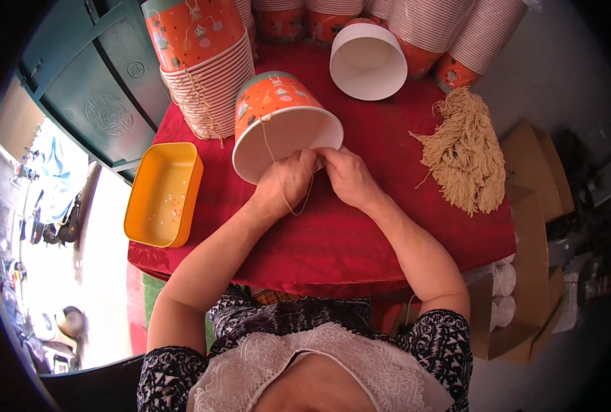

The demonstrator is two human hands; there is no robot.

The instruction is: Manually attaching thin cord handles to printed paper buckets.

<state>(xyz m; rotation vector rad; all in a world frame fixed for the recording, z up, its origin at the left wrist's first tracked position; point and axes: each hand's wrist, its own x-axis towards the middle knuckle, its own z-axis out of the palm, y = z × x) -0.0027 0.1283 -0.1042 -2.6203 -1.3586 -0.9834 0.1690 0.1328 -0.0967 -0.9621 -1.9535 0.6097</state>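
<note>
An orange paper bucket [276, 96] with a white inside lies tilted on the table, its mouth turned toward me. My left hand [288, 182] is closed at the near rim, thumb and fingers pinched together. Against it my right hand [350, 176] is closed too, its fingertips meeting the left ones at the rim. A thin tan string [269, 145] is fixed to the rim's upper left side. It hangs in a loop across my left hand and comes back up to the pinched fingertips, where its end is hidden.
To the left, nested buckets [206, 93] with strings stand near a yellow tub [197, 196] holding small bits. A loose bucket [368, 65] lies farther back, before more stacks [425, 27]. A tan string bundle [465, 154] rests at right on the red-covered table [388, 237]; cardboard boxes [532, 233] flank it.
</note>
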